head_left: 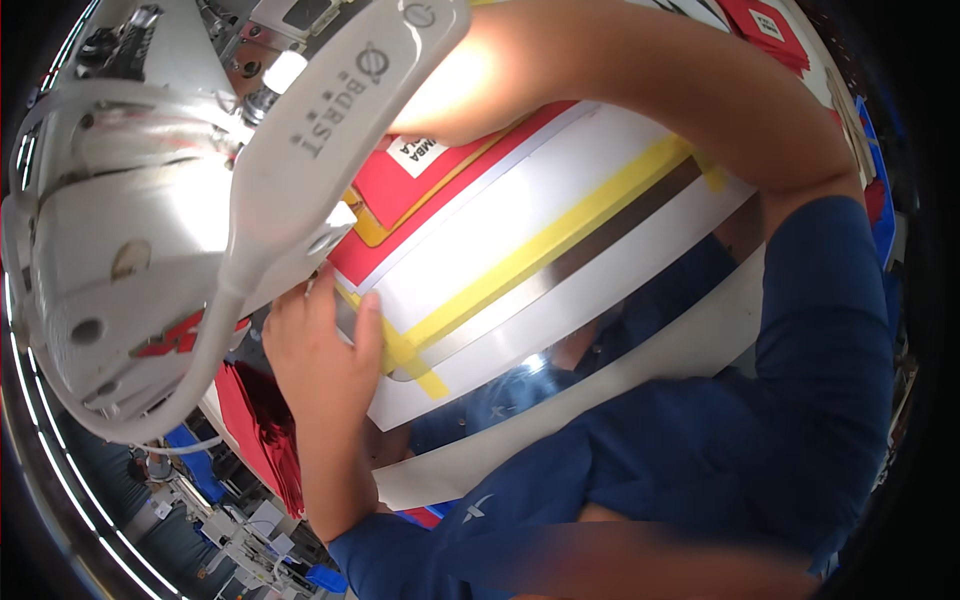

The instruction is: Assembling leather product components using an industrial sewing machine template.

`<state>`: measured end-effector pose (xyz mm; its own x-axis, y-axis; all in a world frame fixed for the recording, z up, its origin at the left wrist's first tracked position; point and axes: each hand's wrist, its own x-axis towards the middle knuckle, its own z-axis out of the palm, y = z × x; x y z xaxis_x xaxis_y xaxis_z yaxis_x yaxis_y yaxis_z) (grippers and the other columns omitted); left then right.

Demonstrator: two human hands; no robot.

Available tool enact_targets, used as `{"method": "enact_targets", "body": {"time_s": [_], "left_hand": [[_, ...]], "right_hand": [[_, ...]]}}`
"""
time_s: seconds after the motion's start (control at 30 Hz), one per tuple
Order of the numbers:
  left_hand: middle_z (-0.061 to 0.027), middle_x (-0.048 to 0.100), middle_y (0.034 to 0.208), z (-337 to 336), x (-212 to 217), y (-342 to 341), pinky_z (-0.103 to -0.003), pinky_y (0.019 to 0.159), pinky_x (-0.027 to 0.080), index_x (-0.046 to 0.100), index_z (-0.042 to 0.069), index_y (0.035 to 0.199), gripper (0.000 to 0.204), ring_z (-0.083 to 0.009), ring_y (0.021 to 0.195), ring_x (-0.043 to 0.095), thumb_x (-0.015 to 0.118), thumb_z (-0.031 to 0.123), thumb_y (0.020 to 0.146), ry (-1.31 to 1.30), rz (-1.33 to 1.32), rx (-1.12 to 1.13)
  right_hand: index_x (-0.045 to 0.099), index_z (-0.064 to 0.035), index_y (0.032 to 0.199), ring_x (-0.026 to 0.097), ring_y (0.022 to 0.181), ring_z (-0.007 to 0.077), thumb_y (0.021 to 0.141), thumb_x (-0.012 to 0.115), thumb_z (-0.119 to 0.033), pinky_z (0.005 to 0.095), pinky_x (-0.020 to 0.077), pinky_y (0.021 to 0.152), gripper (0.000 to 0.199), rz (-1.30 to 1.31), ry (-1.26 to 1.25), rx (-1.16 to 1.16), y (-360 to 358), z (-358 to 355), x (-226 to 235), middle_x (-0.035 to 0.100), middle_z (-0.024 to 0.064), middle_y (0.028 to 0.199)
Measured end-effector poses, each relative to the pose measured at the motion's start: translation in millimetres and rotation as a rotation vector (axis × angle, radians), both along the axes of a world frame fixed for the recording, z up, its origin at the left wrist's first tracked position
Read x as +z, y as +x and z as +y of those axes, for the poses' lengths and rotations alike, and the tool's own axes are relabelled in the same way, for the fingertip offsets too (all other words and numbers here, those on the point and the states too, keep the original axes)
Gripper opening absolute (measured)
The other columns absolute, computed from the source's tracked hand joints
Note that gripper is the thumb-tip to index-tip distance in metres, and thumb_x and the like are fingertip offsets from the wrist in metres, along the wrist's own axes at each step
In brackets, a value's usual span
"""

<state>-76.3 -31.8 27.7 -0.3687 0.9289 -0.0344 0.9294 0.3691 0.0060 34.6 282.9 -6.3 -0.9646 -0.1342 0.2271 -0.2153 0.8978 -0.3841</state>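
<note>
Red fabric (420,185) lies on the white table (560,200) under the sewing machine (130,230), just above my left hand (325,350). That hand rests flat, fingers spread, gripping nothing. My right arm (680,90) arches over the table; I cannot tell its hand's state.

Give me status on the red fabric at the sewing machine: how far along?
Done: a stack of red fabric pieces hangs at the table's left edge; whether sewn, I cannot tell. In hand: the left hand presses the flat red fabric piece near the white sewing machine; the right arm reaches behind its lamp, hand hidden. Left: more red pieces lie at top right.
</note>
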Motion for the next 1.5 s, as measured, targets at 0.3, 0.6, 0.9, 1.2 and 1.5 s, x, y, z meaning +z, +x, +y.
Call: {"method": "enact_targets", "body": {"time_s": [0.3, 0.6, 0.9, 1.2, 1.5], "left_hand": [[-0.0138, 0.070, 0.123, 53.2, -30.9, -47.3, -0.039, 0.106, 0.046, 0.067, -0.001, 0.138, 0.036, -0.0252, 0.114, 0.063, 0.065, 0.020, 0.108, 0.248, -0.362, 0.015], [-0.0188, 0.066, 0.122, 69.4, -48.3, -56.2, -0.043, 0.105, 0.047, 0.064, 0.000, 0.142, 0.037, -0.0303, 0.115, 0.062, 0.059, 0.019, 0.110, 0.317, -0.240, -0.112], [-0.0191, 0.066, 0.120, 72.6, -42.0, -44.5, -0.046, 0.101, 0.049, 0.072, 0.004, 0.134, 0.031, -0.0331, 0.113, 0.064, 0.056, 0.017, 0.111, 0.325, -0.182, -0.169], [-0.0178, 0.064, 0.121, 60.4, -41.3, -55.2, -0.046, 0.101, 0.048, 0.071, 0.006, 0.131, 0.026, -0.0360, 0.115, 0.062, 0.057, 0.014, 0.110, 0.286, -0.042, -0.158], [-0.0140, 0.069, 0.112, 70.2, -36.9, -49.2, -0.043, 0.095, 0.051, 0.071, 0.010, 0.129, 0.024, -0.0320, 0.105, 0.064, 0.063, 0.013, 0.107, 0.356, -0.085, -0.208]], "right_hand": [[0.075, -0.0047, 0.117, 0.075, 0.098, 0.0305, 0.101, 0.066, -0.007, 0.0402, 0.0640, 0.082, 0.018, -0.109, 0.087, -0.069, -12.2, -20.1, 16.3, 0.076, 0.0157, 0.109], [0.070, 0.0044, 0.074, 0.070, 0.067, 0.0375, 0.076, 0.068, -0.002, 0.0473, 0.0577, 0.056, 0.007, 0.299, -0.061, -0.047, -20.0, -14.0, -16.2, 0.071, 0.0196, 0.073], [0.070, 0.0028, 0.076, 0.070, 0.067, 0.0364, 0.075, 0.069, -0.003, 0.0452, 0.0579, 0.057, 0.006, 0.062, 0.102, -0.060, -31.0, -13.2, -12.9, 0.071, 0.0176, 0.071], [0.082, -0.0152, 0.119, 0.070, 0.116, 0.0322, 0.092, 0.069, -0.012, 0.0445, 0.0606, 0.092, 0.029, 0.157, 0.156, 0.140, -16.5, -31.1, -8.8, 0.072, 0.0120, 0.118], [0.080, -0.0181, 0.128, 0.061, 0.131, 0.0310, 0.099, 0.065, -0.014, 0.0433, 0.0520, 0.110, 0.033, 0.078, 0.267, 0.160, -2.0, -43.2, 0.8, 0.068, 0.0094, 0.133]]}}
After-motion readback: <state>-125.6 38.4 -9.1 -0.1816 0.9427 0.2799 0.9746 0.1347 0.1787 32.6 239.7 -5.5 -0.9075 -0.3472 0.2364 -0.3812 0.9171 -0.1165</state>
